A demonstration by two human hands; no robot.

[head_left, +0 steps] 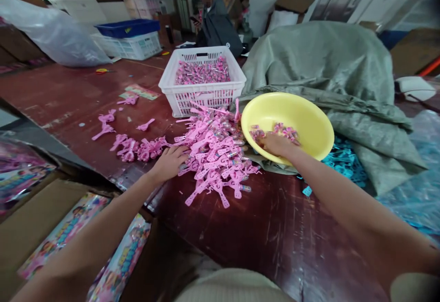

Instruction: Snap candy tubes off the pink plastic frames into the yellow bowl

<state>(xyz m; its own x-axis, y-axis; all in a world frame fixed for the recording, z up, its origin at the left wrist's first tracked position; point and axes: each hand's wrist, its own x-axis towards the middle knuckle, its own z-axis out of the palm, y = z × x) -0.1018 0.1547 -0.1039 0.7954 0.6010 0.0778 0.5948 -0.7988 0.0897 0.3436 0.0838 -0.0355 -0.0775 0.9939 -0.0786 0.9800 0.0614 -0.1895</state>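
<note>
My left hand (pixel 171 162) rests at the left edge of a heap of pink plastic pieces (pixel 215 155), its fingers stretched out and touching them. Many pieces have flat handles, and some have small clear capsules attached. Inside a yellow basin (pixel 309 118), my right hand (pixel 276 145) reaches down among small pink-and-clear capsules (pixel 287 131). Its fingertips are hidden there, so I cannot make out whether they grip one. A smaller row of pink pieces (pixel 147 148) lies to the left of my left hand.
A white crate (pixel 202 92) of pink capsules stands behind the heap. Grey-green tarpaulin (pixel 319 54) and blue pieces (pixel 343 162) lie right. Yellow-handled scissors (pixel 102 71) lie far left. Open cartons (pixel 37 210) with printed packs stand front left. A person (pixel 216 22) sits behind.
</note>
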